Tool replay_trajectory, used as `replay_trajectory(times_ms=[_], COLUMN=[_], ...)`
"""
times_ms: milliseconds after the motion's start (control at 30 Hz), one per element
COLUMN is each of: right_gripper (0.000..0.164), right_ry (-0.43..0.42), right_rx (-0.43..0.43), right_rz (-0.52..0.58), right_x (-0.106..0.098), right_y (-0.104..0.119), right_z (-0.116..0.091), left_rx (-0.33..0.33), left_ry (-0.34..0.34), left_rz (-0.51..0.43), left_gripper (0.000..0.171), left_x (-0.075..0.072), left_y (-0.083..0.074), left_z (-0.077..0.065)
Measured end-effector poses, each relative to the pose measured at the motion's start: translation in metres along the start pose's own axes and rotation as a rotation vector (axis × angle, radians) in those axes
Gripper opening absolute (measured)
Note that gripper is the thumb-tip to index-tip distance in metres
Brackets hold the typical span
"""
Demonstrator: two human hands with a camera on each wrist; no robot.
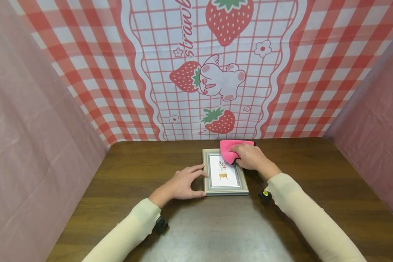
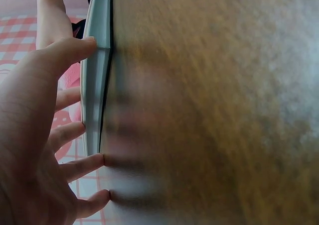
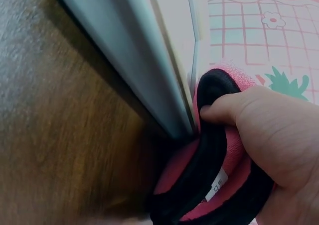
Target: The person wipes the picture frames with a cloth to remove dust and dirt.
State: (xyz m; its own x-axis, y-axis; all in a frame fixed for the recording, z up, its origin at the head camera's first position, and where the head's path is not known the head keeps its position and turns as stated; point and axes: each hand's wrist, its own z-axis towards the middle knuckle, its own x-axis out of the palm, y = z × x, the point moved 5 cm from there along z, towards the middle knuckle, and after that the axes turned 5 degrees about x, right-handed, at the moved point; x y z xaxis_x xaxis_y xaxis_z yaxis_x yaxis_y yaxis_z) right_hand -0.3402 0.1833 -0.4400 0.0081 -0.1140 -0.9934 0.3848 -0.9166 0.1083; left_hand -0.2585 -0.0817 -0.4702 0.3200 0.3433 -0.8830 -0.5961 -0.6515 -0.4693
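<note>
A picture frame [image 1: 225, 191] lies face up on the wooden table, its print showing a potted plant. The left hand [image 1: 185, 183] steadies its left side: in the left wrist view the thumb and some fingertips touch the frame's edge [image 2: 94, 100], while other fingers reach the tabletop. A pink cloth [image 1: 227, 153] with black trim covers the frame's upper right corner. My right hand [image 1: 251, 156] grips this cloth; the right wrist view shows the thumb pressing on its black border [image 3: 214, 130]. The fingers beneath the cloth are mostly hidden there.
The brown wooden table [image 1: 144, 160] extends around the frame. Behind it hangs a red-and-white strawberry curtain [image 1: 216, 72], close to the cloth. Pink fabric walls [image 1: 36, 127] stand at both sides.
</note>
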Motion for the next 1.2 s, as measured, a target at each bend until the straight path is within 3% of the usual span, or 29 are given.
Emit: replay_trajectory(times_ms=[100,367,500,600,767,933,1200], right_gripper=[0.041,0.040,0.033,0.022,0.014,0.011,0.019], right_ry=[-0.013,-0.094,-0.091,-0.082,-0.097,-0.050,-0.005], right_rx=[-0.004,-0.026,-0.039,-0.048,-0.065,-0.041,-0.031], right_rz=[0.018,0.006,0.050,0.105,0.114,0.093,0.077], right_x=[0.002,0.039,0.025,0.004,-0.002,-0.003,-0.002], right_y=[-0.002,-0.029,-0.018,-0.001,0.010,0.021,0.032], right_z=[0.002,0.028,0.023,0.013,0.015,0.019,0.028], left_rx=[0.000,-0.002,-0.003,-0.004,-0.002,-0.005,0.003], left_ry=[0.000,0.002,0.004,0.005,0.003,0.003,0.001], left_rz=[0.000,0.002,0.001,0.000,-0.003,-0.001,0.001], left_gripper=[0.062,0.062,0.062,0.062,0.062,0.062,0.063], left_x=[0.000,-0.001,-0.002,-0.001,0.000,0.000,0.000], left_y=[0.000,-0.001,-0.001,0.000,0.001,0.002,0.001], left_z=[0.000,-0.001,-0.001,-0.001,0.001,0.002,0.001])
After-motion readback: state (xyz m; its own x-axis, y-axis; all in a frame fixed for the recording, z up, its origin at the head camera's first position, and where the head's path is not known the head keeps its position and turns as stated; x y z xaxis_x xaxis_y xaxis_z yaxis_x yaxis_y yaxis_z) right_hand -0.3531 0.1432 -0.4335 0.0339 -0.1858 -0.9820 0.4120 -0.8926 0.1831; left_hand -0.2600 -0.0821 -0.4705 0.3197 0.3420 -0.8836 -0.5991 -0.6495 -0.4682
